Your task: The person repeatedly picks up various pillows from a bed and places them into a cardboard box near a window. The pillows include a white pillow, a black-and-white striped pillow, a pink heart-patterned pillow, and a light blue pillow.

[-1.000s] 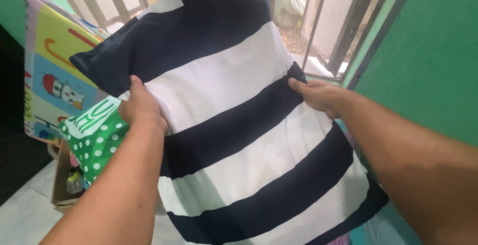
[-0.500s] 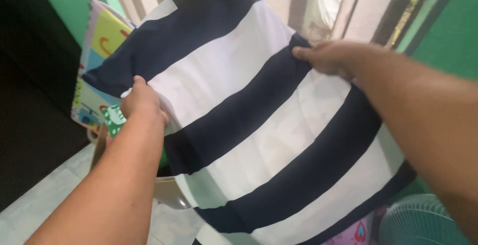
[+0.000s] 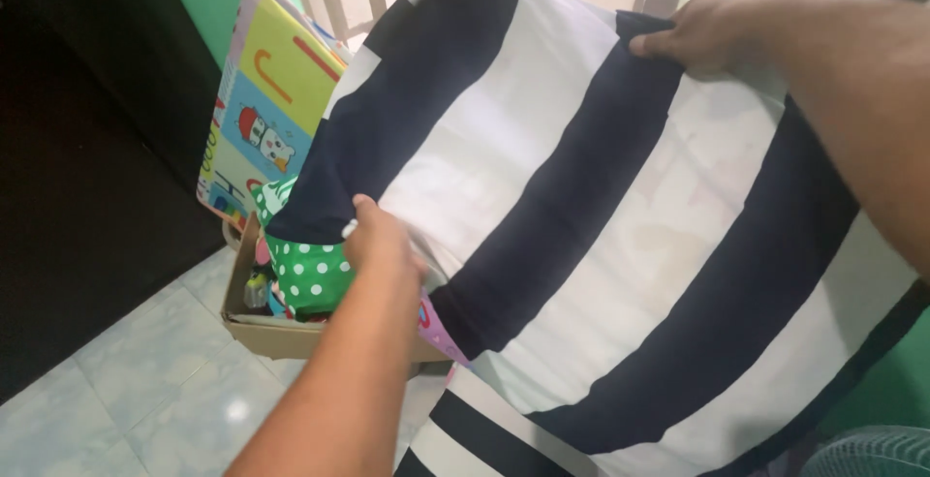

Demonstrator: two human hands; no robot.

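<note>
Your left hand [image 3: 383,240] pinches the striped pillow [image 3: 601,235] at 8 o'clock, your right hand [image 3: 702,31] at 1 o'clock, its stripes running between them.

Single view, from the camera on my head. It looks forward and down along my forearms, close in: the striped pillow [image 3: 601,215] fills most of the frame. My left hand [image 3: 383,245] sits near centre, my right hand [image 3: 702,31] at the upper right edge. The tiled floor [image 3: 145,390] shows at lower left.
</note>
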